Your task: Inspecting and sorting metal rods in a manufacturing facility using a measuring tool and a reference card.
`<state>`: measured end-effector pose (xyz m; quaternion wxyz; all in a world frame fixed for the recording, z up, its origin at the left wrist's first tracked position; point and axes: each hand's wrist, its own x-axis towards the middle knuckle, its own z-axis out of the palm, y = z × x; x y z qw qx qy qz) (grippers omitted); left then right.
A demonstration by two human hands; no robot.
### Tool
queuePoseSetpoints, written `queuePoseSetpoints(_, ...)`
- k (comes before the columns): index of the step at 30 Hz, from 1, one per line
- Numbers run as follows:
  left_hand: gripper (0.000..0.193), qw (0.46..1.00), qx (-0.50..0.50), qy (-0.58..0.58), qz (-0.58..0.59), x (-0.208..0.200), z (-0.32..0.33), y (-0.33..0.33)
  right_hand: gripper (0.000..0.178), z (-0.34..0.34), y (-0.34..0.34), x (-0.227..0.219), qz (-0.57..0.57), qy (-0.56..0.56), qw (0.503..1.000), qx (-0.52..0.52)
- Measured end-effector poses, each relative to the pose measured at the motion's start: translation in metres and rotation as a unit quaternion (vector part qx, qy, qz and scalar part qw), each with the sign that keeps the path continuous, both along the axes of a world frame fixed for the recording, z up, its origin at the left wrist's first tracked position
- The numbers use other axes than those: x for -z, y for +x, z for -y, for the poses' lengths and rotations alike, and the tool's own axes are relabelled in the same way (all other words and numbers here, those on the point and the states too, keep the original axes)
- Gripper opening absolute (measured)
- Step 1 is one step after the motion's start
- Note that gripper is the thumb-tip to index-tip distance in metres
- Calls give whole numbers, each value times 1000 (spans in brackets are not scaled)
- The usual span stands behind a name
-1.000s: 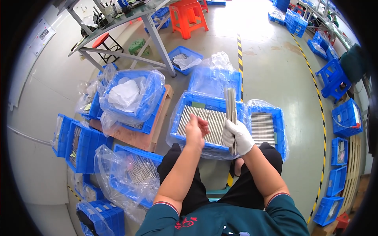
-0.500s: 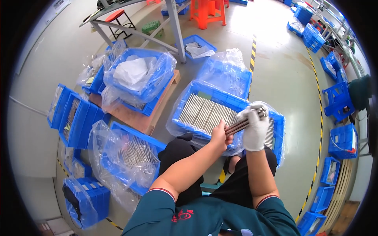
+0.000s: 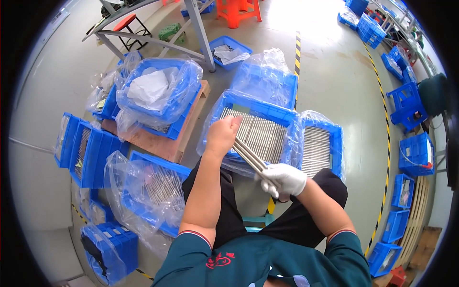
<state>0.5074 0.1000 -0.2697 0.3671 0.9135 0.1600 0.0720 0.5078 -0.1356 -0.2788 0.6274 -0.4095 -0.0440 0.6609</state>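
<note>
I sit with my knees apart over the grey floor, and between my two hands I hold a bundle of thin metal rods that runs on a slant from upper left to lower right. My left hand, bare, is closed over the upper end of the bundle, fingers curled round it, just above the near edge of the blue crate in front of me. My right hand, in a white glove, is clenched round the lower end, close above my right thigh. Both grips are wrapped tight on the rods; I cannot count how many rods are in the bundle, since they blur together at this angle. The blue crate is lined with clear plastic and filled with a flat layer of the same grey rods lying side by side. Touching its right side is a second blue crate, also lined with plastic and holding a layer of rods. Behind these stands a bagged crate, and to my left a wooden pallet carries a large lined crate with white sheeting in it. Nearer my left knee lies another crate under crumpled plastic, with rods showing through. Upright blue bins stand along the wall at my left, and more stacked blue crates line the yellow-and-black floor stripe at my right.
</note>
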Motion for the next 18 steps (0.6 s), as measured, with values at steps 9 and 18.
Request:
queuePoseSetpoints(9, 37, 972, -24, -206, 110, -6, 17, 5, 33, -14, -28, 7, -134, 59, 989, 33)
queuePoseSetpoints(18, 28, 699, -74, -685, 189, 1, 8, 1, 26, -16, -4, -30, 167, -82, 957, 224)
